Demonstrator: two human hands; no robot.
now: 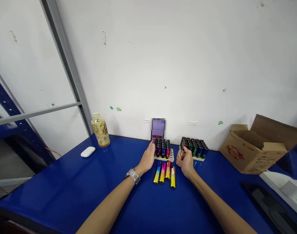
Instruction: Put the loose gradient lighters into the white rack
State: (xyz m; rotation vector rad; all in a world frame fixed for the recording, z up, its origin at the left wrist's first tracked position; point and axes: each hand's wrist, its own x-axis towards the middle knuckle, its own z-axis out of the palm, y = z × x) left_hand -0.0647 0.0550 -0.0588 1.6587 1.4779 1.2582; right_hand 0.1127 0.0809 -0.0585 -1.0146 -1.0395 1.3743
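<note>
My left hand (147, 157) lies with straight fingers along the left side of a pale tray (172, 156) of black-topped shiny tubes (160, 151). Curled into a fist, my right hand (186, 162) grips a small shiny tube (182, 154), mostly hidden by the fingers. It is at the front left of a second tray (199, 159), packed with dark green and blue tubes (194, 148). Between my forearms several loose tubes (162, 173) lie on the blue table, shading from yellow to pink, red or blue.
A phone (158, 129) leans on the wall behind the first tray. Left stand a yellow-labelled bottle (101, 130) and a white case (88, 151). At right are an open cardboard box (246, 149), a dark flat device (267, 201) and a white object (285, 188).
</note>
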